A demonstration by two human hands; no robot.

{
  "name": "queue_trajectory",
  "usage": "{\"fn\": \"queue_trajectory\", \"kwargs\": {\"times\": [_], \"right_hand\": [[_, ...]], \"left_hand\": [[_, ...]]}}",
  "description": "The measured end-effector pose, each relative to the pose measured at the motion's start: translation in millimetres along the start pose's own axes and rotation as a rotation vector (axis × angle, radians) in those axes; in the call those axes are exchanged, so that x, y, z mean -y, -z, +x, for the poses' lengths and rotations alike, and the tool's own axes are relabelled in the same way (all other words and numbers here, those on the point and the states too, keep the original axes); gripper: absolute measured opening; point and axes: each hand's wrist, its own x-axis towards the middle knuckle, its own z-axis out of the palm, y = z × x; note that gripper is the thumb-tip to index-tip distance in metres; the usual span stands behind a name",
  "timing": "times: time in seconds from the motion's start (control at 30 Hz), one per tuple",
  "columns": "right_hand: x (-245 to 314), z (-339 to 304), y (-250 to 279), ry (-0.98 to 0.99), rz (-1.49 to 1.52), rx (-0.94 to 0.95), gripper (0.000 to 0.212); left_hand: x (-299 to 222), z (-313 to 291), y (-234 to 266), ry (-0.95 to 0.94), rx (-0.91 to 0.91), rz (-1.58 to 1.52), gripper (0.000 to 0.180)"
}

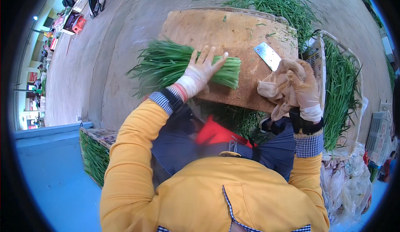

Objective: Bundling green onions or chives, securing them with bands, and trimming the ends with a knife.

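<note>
So there's a fat bundle of green chives (175, 65) lying across the left-middle of the frame, cut ends lined up and resting on a big worn wooden cutting board (216, 32) that fills the upper centre. The left hand (200, 71), in a thin whitish glove, is pressed flat on top of the bundle near the cut ends, fingers spread wide, pinning it down rather than gripping it. Over on the right side, the right hand (291, 88) wears a baggy tan glove and is wrapped around the handle of a cleaver (268, 55), whose shiny blade points up and left over the board, just beside the chive ends but not touching them. Little green scraps are scattered on the board's top right. More loose chives (275, 2) are piled behind the board at the top, and a basket (317, 57) on the right edge is stuffed with more long greens. Another crate of greens (93, 155) sits lower left on the concrete floor (116, 36). Yellow sleeves come in from the bottom.
</note>
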Motion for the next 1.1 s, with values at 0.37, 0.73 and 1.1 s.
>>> {"fn": "queue_trajectory", "kwargs": {"times": [0.37, 0.73, 1.1], "right_hand": [[-24.2, 33.1, -87.6, 0.632, -0.608, 0.439, 0.029], [-80.2, 57.7, -28.8, 0.8, -1.386, 0.71, 0.012], [-49.9, 51.7, -65.8, 0.538, -1.265, 0.757, 0.034]], "left_hand": [[51.5, 68.2, -5.7, -0.167, 0.292, -0.408, 0.107], [50.1, 61.3, -1.5, -0.156, 0.181, -0.364, 0.105], [49.9, 59.8, -40.0, -0.205, -0.084, -0.395, 0.099]]}}
